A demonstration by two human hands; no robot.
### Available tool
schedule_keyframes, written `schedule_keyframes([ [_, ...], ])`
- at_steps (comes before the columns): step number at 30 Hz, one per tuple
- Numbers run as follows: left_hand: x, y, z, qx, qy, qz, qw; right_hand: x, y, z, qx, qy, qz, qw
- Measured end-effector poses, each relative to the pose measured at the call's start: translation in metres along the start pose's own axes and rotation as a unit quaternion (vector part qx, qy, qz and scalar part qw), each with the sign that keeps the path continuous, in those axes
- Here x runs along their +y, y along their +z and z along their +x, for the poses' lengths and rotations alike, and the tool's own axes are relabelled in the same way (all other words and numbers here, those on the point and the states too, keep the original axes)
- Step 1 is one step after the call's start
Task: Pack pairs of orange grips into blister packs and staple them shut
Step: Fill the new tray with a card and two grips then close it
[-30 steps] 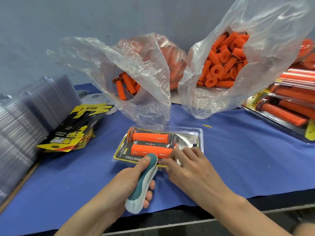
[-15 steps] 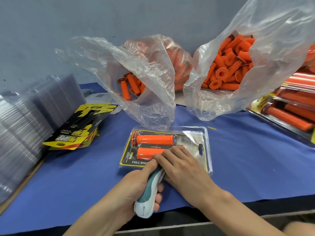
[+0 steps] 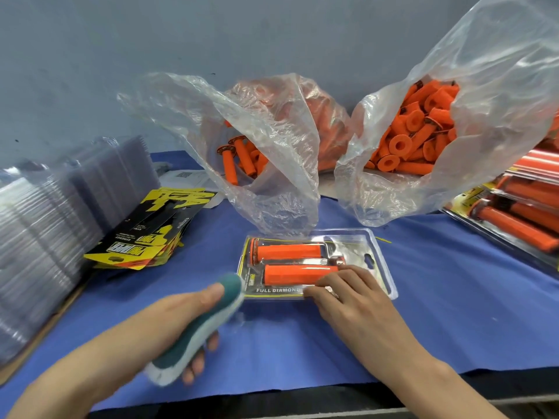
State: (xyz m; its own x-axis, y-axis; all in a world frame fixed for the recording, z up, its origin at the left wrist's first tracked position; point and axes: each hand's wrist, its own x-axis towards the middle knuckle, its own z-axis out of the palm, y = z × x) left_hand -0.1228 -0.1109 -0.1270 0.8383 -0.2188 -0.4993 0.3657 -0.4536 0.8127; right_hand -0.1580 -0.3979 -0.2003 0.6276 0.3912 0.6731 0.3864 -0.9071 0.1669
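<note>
Two orange grips (image 3: pixel 287 251) lie side by side inside a clear blister pack (image 3: pixel 375 246) in the middle of the blue table cover (image 3: pixel 453 297). The right hand (image 3: pixel 357 300) rests on the pack's near edge with straight fingers and holds nothing. The left hand (image 3: pixel 169 322) has its fingers curled around a teal and white stapler (image 3: pixel 199 328), near the pack's left corner. Behind, the left plastic bag (image 3: pixel 272 176) and the right plastic bag (image 3: pixel 499 101) stand open, both holding loose grips. Empty blister shells (image 3: pixel 45 222) are stacked at the left.
</note>
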Motion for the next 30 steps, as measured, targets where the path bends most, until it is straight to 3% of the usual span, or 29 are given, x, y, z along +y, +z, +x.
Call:
schedule_keyframes([
  [2, -0.001, -0.010, 0.005, 0.129, 0.039, 0.058, 0.989, -0.001, 0.001, 0.000, -0.005, 0.004, -0.022, 1.000],
  [5, -0.007, -0.007, 0.015, 0.306, 0.060, 0.231, 0.922, -0.003, 0.005, 0.002, -0.012, 0.000, -0.033, 0.999],
  [9, -0.011, -0.003, 0.029, 0.348, 0.033, 0.398, 0.848, 0.003, 0.004, -0.002, -0.017, -0.006, -0.035, 0.999],
  [11, -0.014, -0.001, 0.030, 0.373, 0.017, 0.495, 0.785, 0.011, -0.001, -0.006, -0.013, -0.009, -0.033, 0.999],
  [12, -0.015, 0.000, 0.033, 0.392, 0.038, 0.525, 0.754, 0.015, -0.004, -0.009, -0.006, -0.007, -0.032, 0.999],
  [13, -0.014, 0.001, 0.034, 0.410, 0.084, 0.512, 0.750, 0.018, -0.008, -0.011, 0.005, -0.002, -0.031, 0.999],
  [14, -0.013, 0.004, 0.037, 0.424, 0.145, 0.460, 0.767, 0.022, -0.011, -0.013, 0.015, 0.003, -0.031, 0.999],
  [16, -0.003, 0.014, 0.039, 0.383, 0.241, 0.262, 0.852, 0.028, -0.018, -0.017, 0.026, 0.012, -0.031, 0.999],
  [18, 0.008, 0.031, 0.040, 0.255, 0.217, 0.058, 0.941, 0.032, -0.023, -0.020, 0.021, 0.028, -0.040, 0.999],
  [19, 0.011, 0.040, 0.042, 0.193, 0.181, -0.012, 0.964, 0.034, -0.025, -0.021, 0.018, 0.034, -0.044, 0.998],
  [21, 0.015, 0.055, 0.044, 0.089, 0.124, -0.090, 0.984, 0.035, -0.027, -0.021, 0.015, 0.040, -0.042, 0.998],
  [24, 0.019, 0.066, 0.045, -0.014, 0.104, -0.142, 0.984, 0.034, -0.027, -0.021, 0.014, 0.042, -0.034, 0.998],
  [30, 0.021, 0.069, 0.044, -0.032, 0.072, -0.158, 0.984, 0.025, -0.033, -0.018, -0.021, 0.033, -0.009, 0.999],
])
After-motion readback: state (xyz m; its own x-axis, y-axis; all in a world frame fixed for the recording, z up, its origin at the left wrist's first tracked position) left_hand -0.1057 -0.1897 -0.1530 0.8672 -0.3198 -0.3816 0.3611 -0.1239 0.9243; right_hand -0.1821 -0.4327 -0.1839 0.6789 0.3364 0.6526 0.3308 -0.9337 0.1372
